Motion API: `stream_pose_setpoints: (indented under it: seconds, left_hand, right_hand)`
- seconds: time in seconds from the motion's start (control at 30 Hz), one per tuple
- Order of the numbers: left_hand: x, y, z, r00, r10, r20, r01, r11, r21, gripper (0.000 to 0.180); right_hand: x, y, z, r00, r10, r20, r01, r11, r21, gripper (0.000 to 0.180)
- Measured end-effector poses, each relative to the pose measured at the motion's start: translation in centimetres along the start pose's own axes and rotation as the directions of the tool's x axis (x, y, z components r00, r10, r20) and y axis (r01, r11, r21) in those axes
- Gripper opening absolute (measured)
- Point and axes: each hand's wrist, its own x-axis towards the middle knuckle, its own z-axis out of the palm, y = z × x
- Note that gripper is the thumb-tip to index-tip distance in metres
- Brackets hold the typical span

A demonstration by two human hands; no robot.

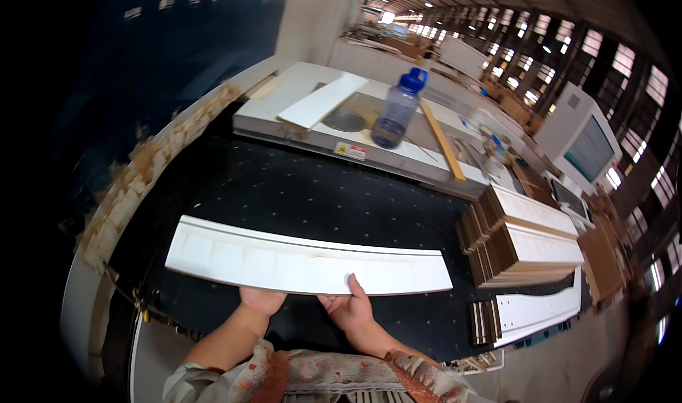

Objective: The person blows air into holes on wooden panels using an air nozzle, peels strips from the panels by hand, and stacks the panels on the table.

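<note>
A long white moulded panel [305, 261] lies flat across a black perforated machine table [305, 190], right in front of me. My left hand [261, 301] grips its near edge from below, left of centre. My right hand [348, 305] holds the same edge a little to the right, thumb on top of the white face. Both forearms come up from the lower edge of the view, sleeves pushed back.
Stacks of white-faced panels [529, 243] stand on edge at the table's right end. A blue-capped plastic bottle [398, 108], a white board [323, 100] and a wooden strip [442, 140] rest on the machine's far housing. A monitor [586, 147] sits at right. Wood offcuts [135, 183] line the left rim.
</note>
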Motion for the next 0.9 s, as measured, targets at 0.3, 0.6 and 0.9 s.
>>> stream_pose_setpoints:
  seconds: [0.3,0.6,0.9]
  left_hand:
    - [0.2,0.8,-2.0,0.999,-0.024,-0.041,0.026,0.999,0.048,0.051]
    - [-0.2,0.7,-0.9,0.997,-0.047,-0.054,0.051,0.997,0.063,0.052]
    - [-0.3,0.3,-0.3,0.994,0.012,-0.111,0.002,0.993,0.120,0.047]
  right_hand:
    - [0.0,-0.1,-0.3,0.993,0.065,0.101,-0.064,0.998,-0.014,0.052]
    - [-0.4,-0.1,0.2,0.985,0.045,0.164,-0.047,0.999,0.008,0.050]
    - [-0.3,-0.1,0.1,0.989,0.024,0.143,-0.028,0.999,0.025,0.044]
